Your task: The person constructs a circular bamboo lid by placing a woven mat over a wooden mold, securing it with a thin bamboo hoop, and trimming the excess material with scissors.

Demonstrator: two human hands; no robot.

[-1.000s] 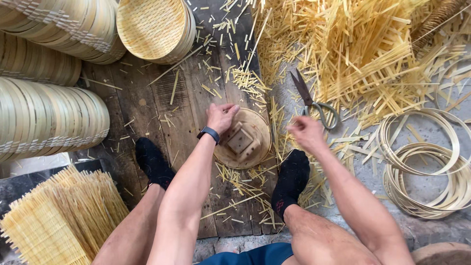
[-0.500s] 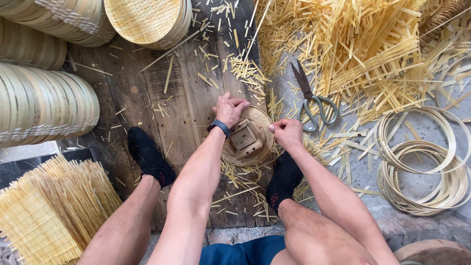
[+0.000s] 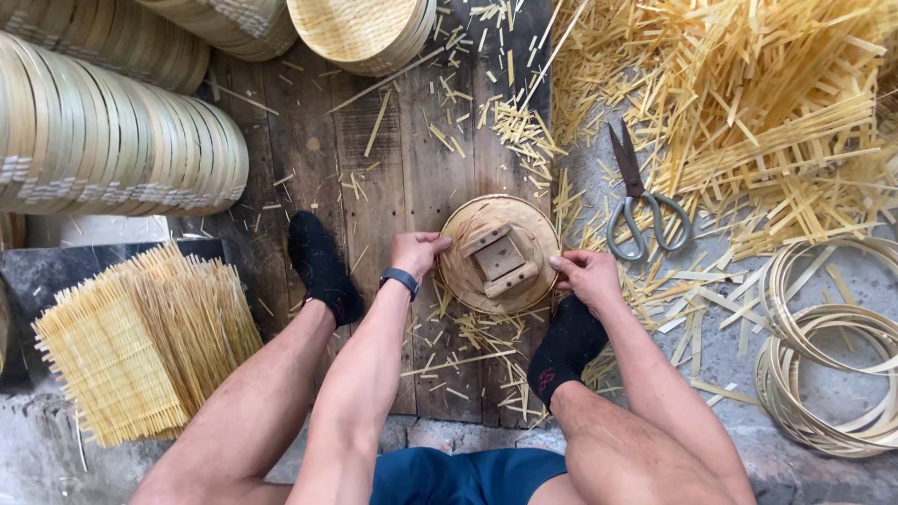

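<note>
Nearest the viewer, two bare legs end in black socks (image 3: 323,266) planted on the plank floor (image 3: 374,178), with a bundle of bamboo sticks (image 3: 140,341) at near left and coiled bamboo hoops (image 3: 828,351) at near right. Between the feet, the round woven lid (image 3: 500,252) with its square wooden block lies on the floor; the left hand (image 3: 416,252) grips its left rim and the right hand (image 3: 585,273) its right rim, fingers curled closed on the edge. Farther off lie scissors (image 3: 641,201), loose strips (image 3: 748,112) and stacked lids (image 3: 112,140); judged risk: uneven pressure could crack the thin rim, or scattered strips underneath could let it slide.
</note>
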